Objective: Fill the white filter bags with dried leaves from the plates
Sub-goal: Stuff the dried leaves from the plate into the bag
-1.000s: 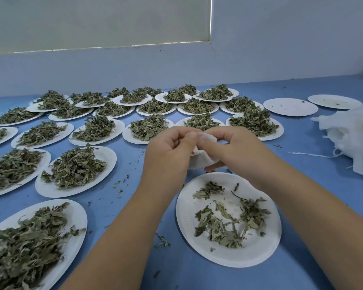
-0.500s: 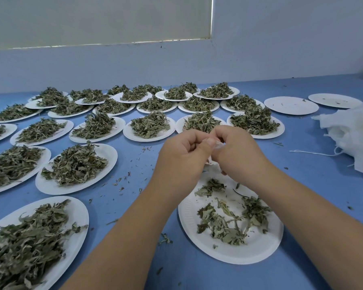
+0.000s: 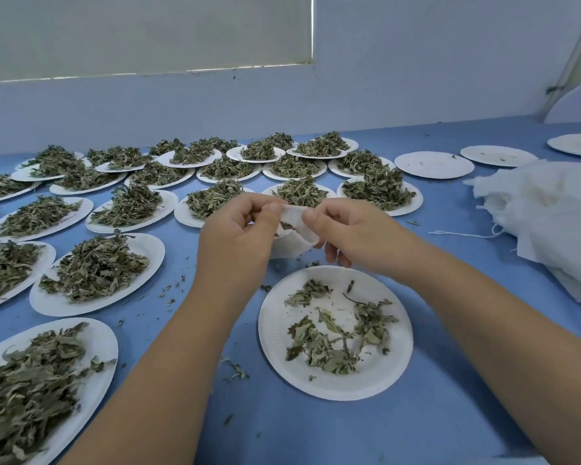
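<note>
Blue tabletop carries, nearest, a white paper plate with a thin scatter of dried leaves. Just beyond its far rim the left hand and right hand each pinch the mouth of a small white filter bag, held between them above the table, dark bits showing inside. Heaped plates spread left and behind; a pile of white bags lies right; nearly bare plates sit farthest, near the wall
</note>
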Available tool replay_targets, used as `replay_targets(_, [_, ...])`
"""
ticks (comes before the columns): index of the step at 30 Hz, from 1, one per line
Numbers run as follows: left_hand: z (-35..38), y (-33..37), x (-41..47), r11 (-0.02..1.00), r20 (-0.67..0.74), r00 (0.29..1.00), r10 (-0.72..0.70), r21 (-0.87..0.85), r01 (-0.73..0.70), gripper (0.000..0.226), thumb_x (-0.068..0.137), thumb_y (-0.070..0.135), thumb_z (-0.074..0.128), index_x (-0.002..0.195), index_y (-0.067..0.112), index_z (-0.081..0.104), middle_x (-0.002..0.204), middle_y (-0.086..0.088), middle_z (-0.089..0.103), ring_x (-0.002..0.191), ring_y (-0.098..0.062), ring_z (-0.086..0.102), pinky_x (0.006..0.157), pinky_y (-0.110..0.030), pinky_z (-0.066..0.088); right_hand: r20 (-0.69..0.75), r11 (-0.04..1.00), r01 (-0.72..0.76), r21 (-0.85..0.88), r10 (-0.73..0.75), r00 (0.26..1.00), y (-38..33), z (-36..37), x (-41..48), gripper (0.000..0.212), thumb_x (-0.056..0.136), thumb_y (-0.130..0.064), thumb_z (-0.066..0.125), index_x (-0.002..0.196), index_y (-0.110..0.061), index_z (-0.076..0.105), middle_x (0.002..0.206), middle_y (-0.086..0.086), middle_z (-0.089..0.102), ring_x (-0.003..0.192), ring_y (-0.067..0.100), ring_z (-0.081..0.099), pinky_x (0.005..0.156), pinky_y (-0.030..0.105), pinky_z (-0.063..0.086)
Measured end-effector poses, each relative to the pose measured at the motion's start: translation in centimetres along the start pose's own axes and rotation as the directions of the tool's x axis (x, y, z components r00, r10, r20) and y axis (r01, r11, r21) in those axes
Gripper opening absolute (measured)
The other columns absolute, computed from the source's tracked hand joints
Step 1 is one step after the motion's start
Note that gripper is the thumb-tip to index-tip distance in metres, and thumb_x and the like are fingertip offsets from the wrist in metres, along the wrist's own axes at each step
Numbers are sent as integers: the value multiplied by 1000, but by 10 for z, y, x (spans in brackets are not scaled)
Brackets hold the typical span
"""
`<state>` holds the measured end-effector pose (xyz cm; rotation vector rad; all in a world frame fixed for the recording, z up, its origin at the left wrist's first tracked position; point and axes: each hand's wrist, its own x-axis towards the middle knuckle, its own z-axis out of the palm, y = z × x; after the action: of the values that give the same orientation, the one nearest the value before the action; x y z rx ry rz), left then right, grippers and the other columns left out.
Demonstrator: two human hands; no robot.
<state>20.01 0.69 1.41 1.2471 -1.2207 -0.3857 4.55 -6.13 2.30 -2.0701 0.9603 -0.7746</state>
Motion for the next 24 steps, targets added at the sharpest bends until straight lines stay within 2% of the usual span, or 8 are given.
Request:
replay_targets(3, [0,0,1,1000,-33,999,-4,-4,4,20,95,22,58,79,32,67,52,20,53,47,3,43,48,-9,37,76,980,-42,-194,58,995,-2,-21,-15,57,68,-77,43,93,-29,61,86,-7,67,68,6,63,65,28,51])
replay_targets(5, [1,0,1,1000,-43,999,0,7,0,20,96,21,57,81,30,67,49,20,51,44,3,42,45,-8,35,198,915,-69,-397,159,967,-5,-32,-27,68,58,-85,39,105,-40,56,97,-17,61,81,-1,58,69,23,46])
replay_targets(8, [2,1,0,1000,-46,999,-1,22,2,20,96,21,57,81,30,67,49,20,51,43,3,42,44,-7,32,344,821,-54,-568,296,891,-9,-42,-44,81,52,-87,52,123,-48,44,113,-23,48,96,-2,52,82,27,47])
replay_targets(11, [1,1,-1,999,-42,999,-4,32,5,19,97,21,56,83,29,67,48,21,51,43,2,42,44,-6,32,388,780,-15,-626,328,861,-16,-40,-57,84,56,-80,67,129,-51,38,120,-23,39,106,4,47,92,35,45])
replay_targets(13, [1,1,-1,999,-45,999,-7,33,9,18,97,21,56,84,28,68,48,21,50,42,2,41,44,-6,31,391,753,9,-658,331,859,-21,-38,-63,86,57,-77,69,131,-49,35,121,-22,36,108,7,45,90,35,45])
replay_targets(15, [1,1,-1,999,-54,998,-8,34,10,18,97,21,55,84,27,68,48,21,50,43,2,41,44,-6,31,388,723,29,-691,336,858,-25,-35,-67,86,61,-74,70,134,-47,35,122,-20,35,104,7,44,81,29,43])
replay_targets(18, [0,0,0,999,-59,998,-8,32,10,18,97,21,55,85,26,68,47,21,49,43,1,40,44,-6,31,374,673,49,-738,348,860,-26,-29,-70,76,71,-67,68,136,-42,37,121,-17,36,96,9,43,70,28,39])
replay_targets(24, [-4,-2,1,1000,-118,993,6,9,-5,17,97,21,56,87,27,69,55,20,53,48,3,43,47,-6,33,327,652,51,-756,310,893,-28,-19,-71,48,80,-49,70,122,-32,54,95,-11,41,90,13,48,59,18,33])
